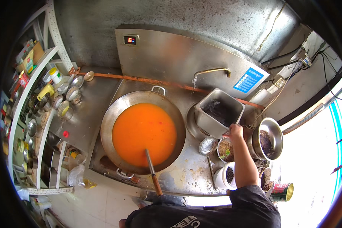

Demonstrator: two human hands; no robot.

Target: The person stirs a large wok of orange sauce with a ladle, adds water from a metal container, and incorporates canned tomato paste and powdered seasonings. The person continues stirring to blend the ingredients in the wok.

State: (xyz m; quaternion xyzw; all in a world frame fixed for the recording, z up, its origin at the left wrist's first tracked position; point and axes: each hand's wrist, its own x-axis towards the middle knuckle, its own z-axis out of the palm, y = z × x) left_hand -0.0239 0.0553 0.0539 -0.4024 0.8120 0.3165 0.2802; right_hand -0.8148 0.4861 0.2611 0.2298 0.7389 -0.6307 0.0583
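Note:
My right hand [236, 131] grips the near corner of a deep rectangular stainless-steel container [211, 121], which holds dark liquid and sits tilted over a round metal pan [190, 122], below a brass-coloured faucet [213, 70]. On the left, a large wok [107, 136] holds orange liquid [144, 131]. A wooden-handled utensil [156, 183] rests over its near rim, its metal end in the liquid. Near the bottom edge a small patch of skin, perhaps my left hand [141, 205], shows beside my dark shirt; its fingers and anything in them are hidden.
A skimmer [208, 146], a bowl of brown crumbs [225, 150], a white bucket [221, 178] and a steel pot [278, 136] stand near my right arm. A shelf rack [47, 125] with bottles and bowls is at the left. Loose cables [326, 57] hang at the upper right.

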